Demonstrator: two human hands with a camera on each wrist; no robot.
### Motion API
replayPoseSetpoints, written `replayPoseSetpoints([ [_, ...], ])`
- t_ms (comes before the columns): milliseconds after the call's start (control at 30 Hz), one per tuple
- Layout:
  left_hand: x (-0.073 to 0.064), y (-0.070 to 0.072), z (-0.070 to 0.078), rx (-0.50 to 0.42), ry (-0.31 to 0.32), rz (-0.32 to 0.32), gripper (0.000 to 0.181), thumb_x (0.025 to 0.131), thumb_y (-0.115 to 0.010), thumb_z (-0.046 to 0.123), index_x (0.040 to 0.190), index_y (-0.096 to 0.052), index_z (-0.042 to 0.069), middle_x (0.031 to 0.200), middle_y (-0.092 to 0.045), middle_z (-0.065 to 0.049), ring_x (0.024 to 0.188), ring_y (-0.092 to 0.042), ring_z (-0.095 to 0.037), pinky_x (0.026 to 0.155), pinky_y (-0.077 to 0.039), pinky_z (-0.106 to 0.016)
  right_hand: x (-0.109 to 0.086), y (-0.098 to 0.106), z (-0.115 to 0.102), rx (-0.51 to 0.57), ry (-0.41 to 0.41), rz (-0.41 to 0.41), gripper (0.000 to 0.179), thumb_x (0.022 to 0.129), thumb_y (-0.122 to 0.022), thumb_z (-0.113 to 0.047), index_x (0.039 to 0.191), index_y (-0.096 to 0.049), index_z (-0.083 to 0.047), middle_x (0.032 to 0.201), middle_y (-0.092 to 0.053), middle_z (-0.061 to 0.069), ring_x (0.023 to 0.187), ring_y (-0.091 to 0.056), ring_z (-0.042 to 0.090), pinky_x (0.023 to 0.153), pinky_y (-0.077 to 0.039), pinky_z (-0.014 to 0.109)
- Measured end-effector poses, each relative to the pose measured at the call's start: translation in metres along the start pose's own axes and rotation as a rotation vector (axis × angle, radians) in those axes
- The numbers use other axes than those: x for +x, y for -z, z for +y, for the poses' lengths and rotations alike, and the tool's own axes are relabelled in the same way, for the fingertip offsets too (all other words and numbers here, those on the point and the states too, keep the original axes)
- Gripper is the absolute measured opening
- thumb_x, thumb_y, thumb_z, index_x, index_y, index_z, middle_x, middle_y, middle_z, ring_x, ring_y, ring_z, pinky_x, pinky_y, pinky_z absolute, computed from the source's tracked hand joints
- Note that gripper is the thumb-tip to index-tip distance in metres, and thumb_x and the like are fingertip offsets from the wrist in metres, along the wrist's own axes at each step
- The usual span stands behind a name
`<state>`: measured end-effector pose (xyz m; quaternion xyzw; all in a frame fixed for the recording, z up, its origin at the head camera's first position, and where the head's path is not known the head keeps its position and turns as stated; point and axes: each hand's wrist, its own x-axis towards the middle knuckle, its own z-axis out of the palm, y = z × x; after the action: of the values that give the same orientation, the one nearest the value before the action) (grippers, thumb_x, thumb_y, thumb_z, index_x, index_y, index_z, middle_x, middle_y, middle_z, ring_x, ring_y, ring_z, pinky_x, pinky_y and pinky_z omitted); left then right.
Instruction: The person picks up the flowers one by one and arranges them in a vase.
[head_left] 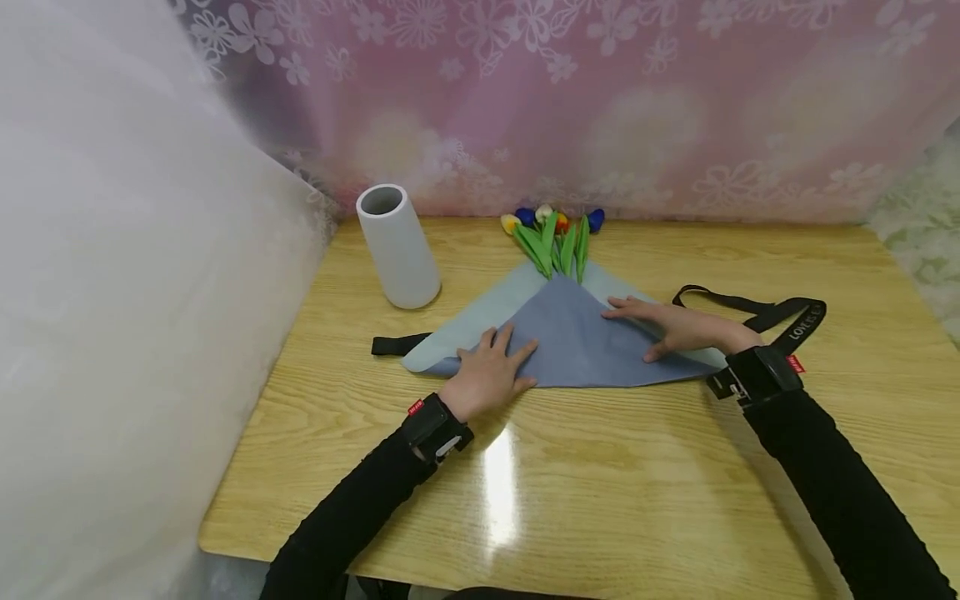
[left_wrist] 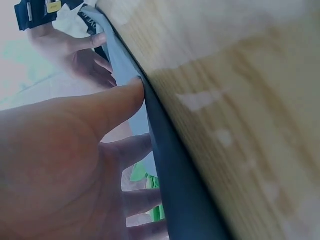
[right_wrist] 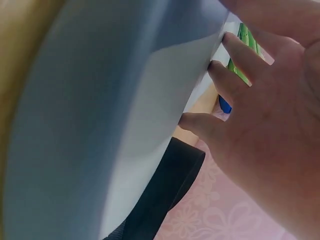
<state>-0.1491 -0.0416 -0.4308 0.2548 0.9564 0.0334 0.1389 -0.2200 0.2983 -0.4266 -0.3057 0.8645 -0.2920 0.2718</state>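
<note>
A sheet of wrapping paper (head_left: pixel 581 337), blue-grey on the folded-up flap and pale green on its other face, lies over the stems of several tulips (head_left: pixel 557 242). Their green leaves and coloured heads stick out past the flap's tip; the lower stems are hidden. My left hand (head_left: pixel 491 371) rests spread on the flap's left part, its thumb (left_wrist: pixel 122 100) at the folded edge in the left wrist view. On the right part of the flap, my right hand (head_left: pixel 675 325) touches the paper with extended fingertips (right_wrist: pixel 217 67). Both hands hold nothing between the fingers.
A white vase (head_left: pixel 401 258) stands at the back left of the wooden table (head_left: pixel 600 483). Black ribbon (head_left: pixel 787 312) with pale lettering loops out on the right, and another ribbon end (head_left: pixel 393 345) shows left of the paper. A pink flowered curtain (head_left: pixel 562 108) hangs behind.
</note>
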Motion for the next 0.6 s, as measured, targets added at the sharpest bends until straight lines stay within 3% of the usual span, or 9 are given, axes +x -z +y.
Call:
replayPoseSetpoints([
  [133, 0.005, 0.002, -0.001, -0.005, 0.005, -0.003, 0.061, 0.104, -0.048, 0.051, 0.16, -0.033, 0.03, 0.165, -0.022, -0.017, 0.15, -0.024, -0.042, 0.095, -0.045, -0.074, 0.006, 0.005, -0.001, 0.019, -0.051, -0.013, 0.092, 0.084, -0.079, -0.004, 0.16, -0.026, -0.005, 0.167, -0.006, 0.025, 0.152, 0.003, 0.049, 0.116, -0.013, 0.071],
  [333, 0.01, 0.006, -0.004, -0.018, 0.003, -0.023, 0.061, 0.104, -0.049, 0.052, 0.159, -0.034, 0.031, 0.165, -0.023, -0.016, 0.148, -0.025, -0.043, 0.094, -0.046, -0.073, 0.008, 0.004, -0.001, 0.031, -0.12, -0.009, 0.101, 0.086, -0.077, -0.001, 0.164, -0.013, -0.012, 0.164, 0.003, 0.032, 0.15, 0.001, 0.053, 0.112, -0.027, 0.07],
  [433, 0.011, 0.009, -0.007, -0.025, -0.014, -0.019, 0.054, 0.107, -0.047, 0.045, 0.158, -0.037, 0.032, 0.164, -0.027, -0.016, 0.147, -0.028, -0.044, 0.091, -0.049, -0.071, 0.006, 0.002, -0.002, 0.04, -0.12, 0.004, 0.1, 0.089, -0.076, -0.002, 0.164, -0.011, -0.015, 0.165, 0.006, 0.031, 0.15, 0.002, 0.052, 0.11, -0.029, 0.07],
  [500, 0.012, 0.009, -0.01, -0.037, -0.027, -0.004, 0.049, 0.108, -0.046, 0.038, 0.157, -0.039, 0.032, 0.163, -0.03, -0.016, 0.145, -0.031, -0.044, 0.091, -0.05, -0.069, 0.005, 0.001, -0.001, 0.056, -0.104, 0.031, 0.096, 0.092, -0.074, -0.008, 0.164, -0.011, -0.016, 0.166, 0.003, 0.027, 0.151, 0.002, 0.05, 0.112, -0.025, 0.07],
  [600, 0.015, 0.008, -0.016, -0.053, -0.026, 0.051, 0.048, 0.11, -0.045, 0.031, 0.157, -0.039, 0.029, 0.162, -0.03, -0.017, 0.142, -0.036, -0.044, 0.093, -0.051, -0.066, 0.005, 0.0, -0.001, 0.118, -0.034, 0.127, 0.088, 0.097, -0.069, -0.012, 0.164, -0.013, -0.013, 0.165, -0.014, 0.028, 0.15, -0.012, 0.05, 0.113, -0.024, 0.07],
])
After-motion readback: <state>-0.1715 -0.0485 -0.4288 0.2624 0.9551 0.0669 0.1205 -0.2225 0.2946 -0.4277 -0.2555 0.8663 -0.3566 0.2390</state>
